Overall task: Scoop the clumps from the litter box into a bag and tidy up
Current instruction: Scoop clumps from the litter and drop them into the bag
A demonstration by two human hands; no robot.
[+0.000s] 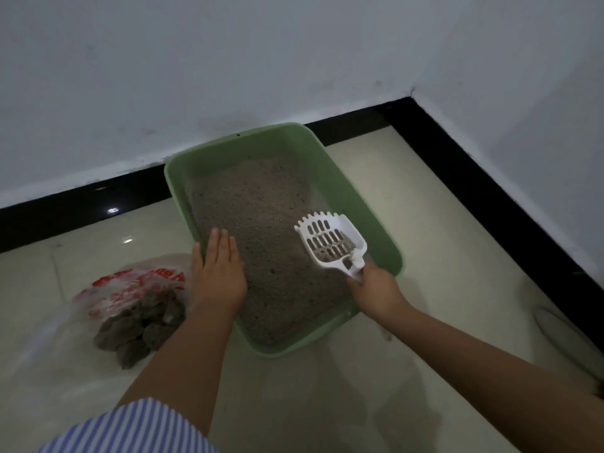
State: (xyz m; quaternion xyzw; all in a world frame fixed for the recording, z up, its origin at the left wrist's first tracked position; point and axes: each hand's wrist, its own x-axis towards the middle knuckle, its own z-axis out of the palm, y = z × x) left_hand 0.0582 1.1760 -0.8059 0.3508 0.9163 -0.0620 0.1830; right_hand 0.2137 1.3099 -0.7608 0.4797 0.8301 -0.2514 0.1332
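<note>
One green plastic litter box (343,178) sits on a pale tiled floor (425,223), its far end against a white wall (196,76) with a black baseboard (81,204), near the room's corner. The box holds a bed of grey-brown litter (255,204). One white slotted litter scoop (330,241) is held above the litter toward the box's right side, its toothed front edge pointing away from the person, a few bits of litter caught at the back of its tray. One clear plastic bag (130,289) with red printing lies on the floor just left of the box, and inside it is a pile of dark grey-brown clumps (140,328); perhaps six or more, though they overlap too much to count exactly. Two bare forearms reach forward from the bottom of the view. The left hand (219,273) lies flat, palm down, fingers straight and close together, resting on the box's left rim with the fingertips over the litter. The right hand (376,292) has its fingers curled round the scoop's handle, gripping it over the box's near right edge. A blue-and-white striped sleeve (124,429) shows at the lower left.
</note>
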